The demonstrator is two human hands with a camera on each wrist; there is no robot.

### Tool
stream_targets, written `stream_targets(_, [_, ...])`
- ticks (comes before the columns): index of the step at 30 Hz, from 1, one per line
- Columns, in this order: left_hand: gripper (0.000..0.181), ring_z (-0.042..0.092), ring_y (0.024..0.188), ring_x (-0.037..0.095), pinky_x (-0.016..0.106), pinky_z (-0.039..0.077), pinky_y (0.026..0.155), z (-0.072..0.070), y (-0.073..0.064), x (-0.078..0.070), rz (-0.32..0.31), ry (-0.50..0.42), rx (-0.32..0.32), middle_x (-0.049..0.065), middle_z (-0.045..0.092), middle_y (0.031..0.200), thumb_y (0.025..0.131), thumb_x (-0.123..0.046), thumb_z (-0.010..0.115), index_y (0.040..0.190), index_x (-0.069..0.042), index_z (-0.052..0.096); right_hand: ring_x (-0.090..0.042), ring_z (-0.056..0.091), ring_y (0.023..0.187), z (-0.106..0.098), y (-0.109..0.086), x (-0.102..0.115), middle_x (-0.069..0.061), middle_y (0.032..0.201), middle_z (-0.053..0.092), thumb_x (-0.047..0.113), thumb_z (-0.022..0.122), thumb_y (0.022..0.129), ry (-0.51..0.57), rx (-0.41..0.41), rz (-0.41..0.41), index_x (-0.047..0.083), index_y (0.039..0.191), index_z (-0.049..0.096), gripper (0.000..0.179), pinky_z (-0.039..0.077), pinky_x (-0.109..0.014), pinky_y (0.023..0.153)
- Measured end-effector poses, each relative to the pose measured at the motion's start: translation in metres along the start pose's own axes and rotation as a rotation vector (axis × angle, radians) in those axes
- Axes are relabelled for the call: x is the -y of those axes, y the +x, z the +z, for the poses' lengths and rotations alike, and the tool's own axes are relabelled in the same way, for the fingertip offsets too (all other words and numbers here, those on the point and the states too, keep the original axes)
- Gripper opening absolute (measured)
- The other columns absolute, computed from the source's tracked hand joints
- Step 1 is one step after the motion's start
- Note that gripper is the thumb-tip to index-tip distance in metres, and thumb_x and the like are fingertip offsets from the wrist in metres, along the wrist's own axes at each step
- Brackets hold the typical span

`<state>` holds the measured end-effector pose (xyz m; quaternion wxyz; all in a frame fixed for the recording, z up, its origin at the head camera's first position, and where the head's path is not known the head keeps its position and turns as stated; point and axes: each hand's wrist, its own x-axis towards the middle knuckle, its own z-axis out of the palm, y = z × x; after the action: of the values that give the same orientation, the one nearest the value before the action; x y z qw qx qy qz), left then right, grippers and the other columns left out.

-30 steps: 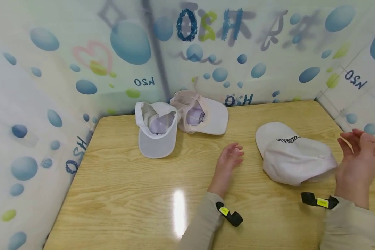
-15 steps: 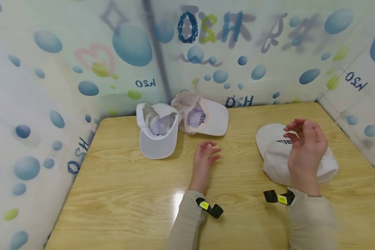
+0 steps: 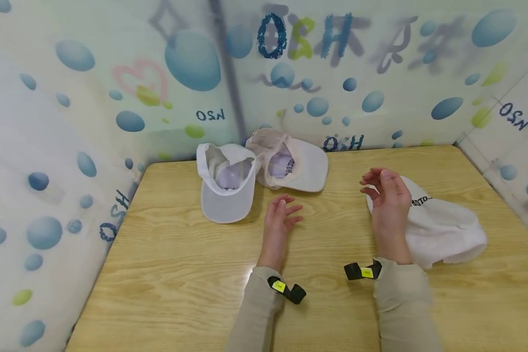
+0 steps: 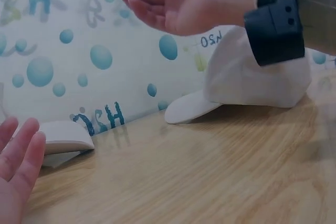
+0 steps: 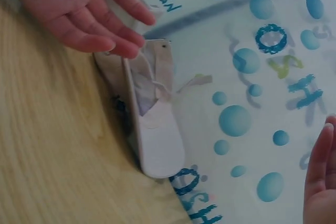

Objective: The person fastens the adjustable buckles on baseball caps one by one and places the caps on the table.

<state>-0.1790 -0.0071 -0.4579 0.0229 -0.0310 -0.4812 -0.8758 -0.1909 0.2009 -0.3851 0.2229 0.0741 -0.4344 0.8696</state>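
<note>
My left hand [image 3: 278, 230] is raised over the middle of the table, fingers loosely bent with nothing in them. In front of it lie two upturned caps: a white cap [image 3: 227, 205] and, beside it, a pale pinkish-white cap [image 3: 308, 166], both showing their insides. My right hand [image 3: 389, 215], also holding nothing, hovers in front of a white cap [image 3: 449, 225] at the right and hides part of its brim. That cap sits crown up with dark lettering on its front, as the left wrist view shows its crown [image 4: 252, 77] resting on the wood.
The wooden table [image 3: 180, 283] runs back to a wall [image 3: 317, 58] printed with blue bubbles and letters. More printed wall stands along the left and right sides. A black strap with a yellow label [image 3: 279, 286] is on my left wrist, and a similar strap [image 3: 366, 272] on the right.
My right hand has moved left, from the far side of the right cap to in front of its brim. My left hand has shifted left. The caps lie as before.
</note>
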Motion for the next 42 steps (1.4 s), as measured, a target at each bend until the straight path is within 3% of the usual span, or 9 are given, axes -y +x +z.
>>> stream_targets(5, [0.043, 0.051, 0.105, 0.035, 0.046, 0.043, 0.084, -0.004, 0.003, -0.002, 0.005, -0.006, -0.029, 0.026, 0.036, 0.128, 0.093, -0.030, 0.047, 0.122, 0.001, 0.039, -0.025, 0.057, 0.080, -0.003, -0.004, -0.011, -0.017, 0.091, 0.058, 0.016, 0.053, 0.091, 0.022, -0.016, 0.118, -0.010, 0.103, 0.053, 0.029, 0.050, -0.029, 0.067])
stream_targets(10, [0.043, 0.049, 0.107, 0.037, 0.046, 0.043, 0.085, -0.007, 0.005, -0.002, -0.017, -0.037, -0.064, 0.021, 0.040, 0.127, 0.089, -0.034, 0.052, 0.118, -0.004, 0.044, -0.026, 0.056, 0.094, -0.006, -0.008, -0.027, -0.014, 0.101, 0.058, 0.017, 0.050, 0.092, 0.077, 0.005, 0.326, -0.003, 0.104, 0.055, 0.023, 0.045, -0.034, 0.084])
stream_targets(15, [0.046, 0.048, 0.108, 0.037, 0.048, 0.041, 0.087, -0.010, 0.006, -0.002, -0.019, -0.043, -0.075, 0.018, 0.041, 0.128, 0.090, -0.034, 0.051, 0.121, -0.001, 0.042, -0.028, 0.043, 0.117, -0.009, -0.011, -0.040, -0.011, 0.112, 0.056, 0.018, 0.049, 0.093, 0.162, 0.010, 0.517, 0.003, 0.106, 0.055, 0.021, 0.028, -0.039, 0.101])
stream_targets(21, [0.052, 0.046, 0.110, 0.037, 0.052, 0.035, 0.092, -0.018, 0.008, -0.006, -0.013, -0.104, -0.092, 0.022, 0.035, 0.133, 0.091, -0.034, 0.049, 0.125, 0.004, 0.036, -0.026, 0.027, 0.128, -0.012, -0.011, -0.051, -0.011, 0.129, 0.044, 0.021, 0.052, 0.091, 0.187, -0.037, 0.678, 0.006, 0.115, 0.048, 0.028, 0.021, -0.038, 0.104])
stream_targets(28, [0.062, 0.047, 0.112, 0.032, 0.044, 0.038, 0.092, -0.026, 0.011, -0.012, -0.070, -0.232, -0.156, 0.018, 0.038, 0.133, 0.091, -0.045, 0.043, 0.131, 0.002, 0.032, -0.026, 0.019, 0.131, -0.013, -0.012, -0.059, -0.016, 0.145, 0.013, 0.022, 0.046, 0.094, 0.161, 0.004, 0.769, 0.005, 0.134, 0.025, 0.048, 0.019, -0.037, 0.105])
stream_targets(37, [0.068, 0.042, 0.117, 0.034, 0.039, 0.036, 0.093, -0.032, 0.011, -0.014, -0.130, -0.500, -0.232, 0.018, 0.040, 0.132, 0.088, -0.052, 0.041, 0.132, -0.001, 0.031, -0.026, 0.016, 0.132, -0.013, -0.016, -0.067, -0.017, 0.145, 0.010, 0.020, 0.042, 0.096, 0.146, 0.056, 0.798, 0.005, 0.139, 0.017, 0.052, 0.017, -0.037, 0.105])
stream_targets(42, [0.063, 0.049, 0.108, 0.030, 0.035, 0.040, 0.087, -0.034, 0.013, -0.014, -0.146, -0.583, -0.287, 0.017, 0.047, 0.123, 0.089, -0.051, 0.041, 0.129, -0.002, 0.036, -0.026, 0.015, 0.132, -0.011, -0.017, -0.069, -0.017, 0.145, 0.009, 0.018, 0.038, 0.097, 0.121, 0.090, 0.796, 0.005, 0.141, 0.016, 0.051, 0.017, -0.038, 0.105])
